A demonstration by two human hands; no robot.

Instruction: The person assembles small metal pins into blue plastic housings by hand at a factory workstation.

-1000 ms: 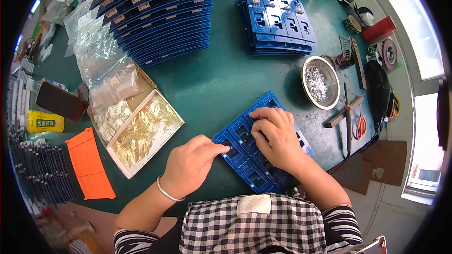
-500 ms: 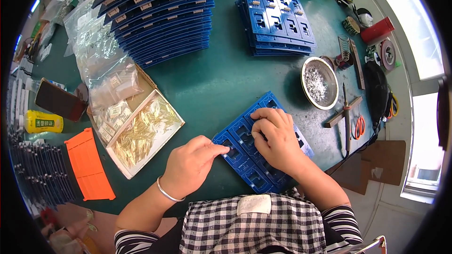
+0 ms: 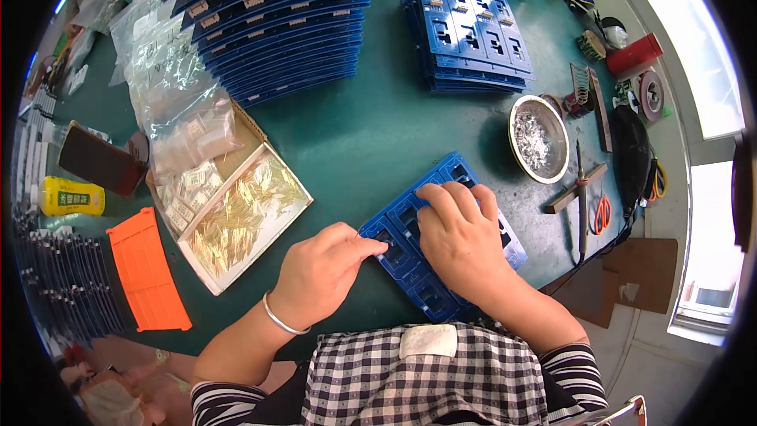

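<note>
A blue circuit board panel (image 3: pixel 408 268) with several dark cutouts lies at a slant on the green table in front of me. At its left corner, my left hand (image 3: pixel 322 272) is closed in a pinch, thumb and forefinger together over the board's edge. What that pinch holds is too small to make out. My right hand (image 3: pixel 465 248) rests over the middle and right of the panel, fingers bent and closed downward. Its thumb and fingertips are mostly hidden, and I cannot see what is in them.
A cardboard tray (image 3: pixel 272 217) of thin gold pins stands left, beside an orange plastic piece (image 3: pixel 150 272). Blue boards are stacked at the back left (image 3: pixel 292 55) and back right (image 3: pixel 473 31). Right are a bowl of metal clippings (image 3: pixel 533 142), a soldering iron (image 3: pixel 583 197) and scissors (image 3: pixel 603 214).
My right hand has shifted slightly left over the panel, its fingers more upright. The left hand keeps its pinch at the corner. The whole view has shifted a little.
</note>
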